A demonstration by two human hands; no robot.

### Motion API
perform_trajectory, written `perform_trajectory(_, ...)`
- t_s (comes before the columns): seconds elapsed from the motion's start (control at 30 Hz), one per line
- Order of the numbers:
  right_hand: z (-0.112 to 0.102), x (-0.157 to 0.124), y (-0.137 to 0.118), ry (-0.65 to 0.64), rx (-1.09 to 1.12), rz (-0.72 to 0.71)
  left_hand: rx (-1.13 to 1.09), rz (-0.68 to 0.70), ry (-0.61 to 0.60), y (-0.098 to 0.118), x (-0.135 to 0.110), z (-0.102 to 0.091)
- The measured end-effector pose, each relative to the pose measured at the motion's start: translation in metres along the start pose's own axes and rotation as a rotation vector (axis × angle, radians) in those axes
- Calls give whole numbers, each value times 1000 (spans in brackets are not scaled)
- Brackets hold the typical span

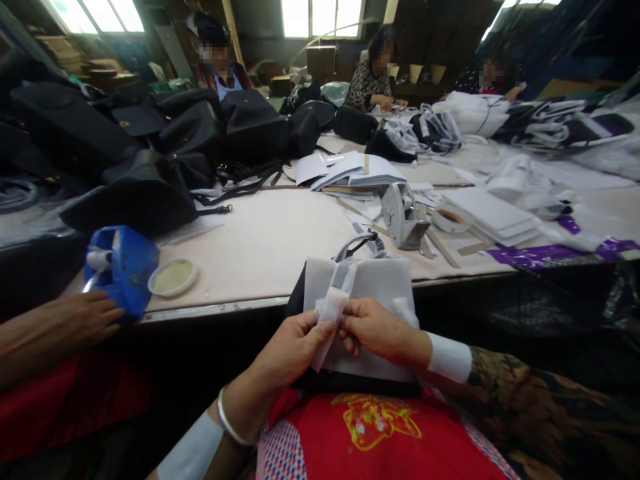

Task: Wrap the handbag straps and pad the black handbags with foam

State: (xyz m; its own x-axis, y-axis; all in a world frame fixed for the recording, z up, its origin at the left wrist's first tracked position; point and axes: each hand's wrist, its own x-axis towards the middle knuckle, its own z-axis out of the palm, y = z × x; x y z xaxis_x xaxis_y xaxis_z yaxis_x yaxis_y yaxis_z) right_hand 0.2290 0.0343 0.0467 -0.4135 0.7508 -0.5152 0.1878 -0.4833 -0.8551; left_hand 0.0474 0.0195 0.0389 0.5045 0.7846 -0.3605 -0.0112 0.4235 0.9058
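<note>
My left hand [293,350] and my right hand [377,330] meet in my lap, both pinching a small strip of white translucent wrapping [330,310]. The strip lies over a black bag covered by a white fabric sheet [380,287]. The bag's dark handle [357,245] sticks up at the table edge. A silver bangle circles my left wrist. Both hands have their fingers closed on the wrapping.
A co-worker's hand [75,320] rests at the left beside a blue plastic object [123,267] and a round white lid [173,277]. A pile of black bags [150,147], stacked white sheets [493,213] and a tape roll [450,220] lie on the long table [270,240]. Three people sit at its far end.
</note>
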Motion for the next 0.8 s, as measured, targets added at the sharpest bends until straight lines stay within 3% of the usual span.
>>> perform_trajectory(0.07,-2,-1,-4,49,-132,-24,45,-11,-3,4,-1,1)
perform_trajectory(0.2,-10,-6,-20,86,-568,-251,82,-94,36,10,-3,1)
perform_trajectory(0.3,-14,-10,-31,168,-910,-271,23,-170,52,6,-2,-2)
perform_trajectory(0.4,-15,-11,-31,204,-1063,-250,-113,-190,84,-2,-1,-1)
perform_trajectory(0.5,-15,-14,-27,273,-1146,-320,-173,-171,130,-7,-1,3)
perform_trajectory(0.6,-20,-23,-29,425,-1250,-568,-122,-173,196,-6,0,9)
perform_trajectory(0.67,-25,-28,-35,448,-1333,-869,-51,-152,230,-5,2,11)
perform_trajectory(0.73,-30,-28,-43,351,-1441,-1175,48,-108,237,-5,5,11)
perform_trajectory(0.8,-34,-21,-48,205,-1552,-1324,156,-58,218,-5,8,10)
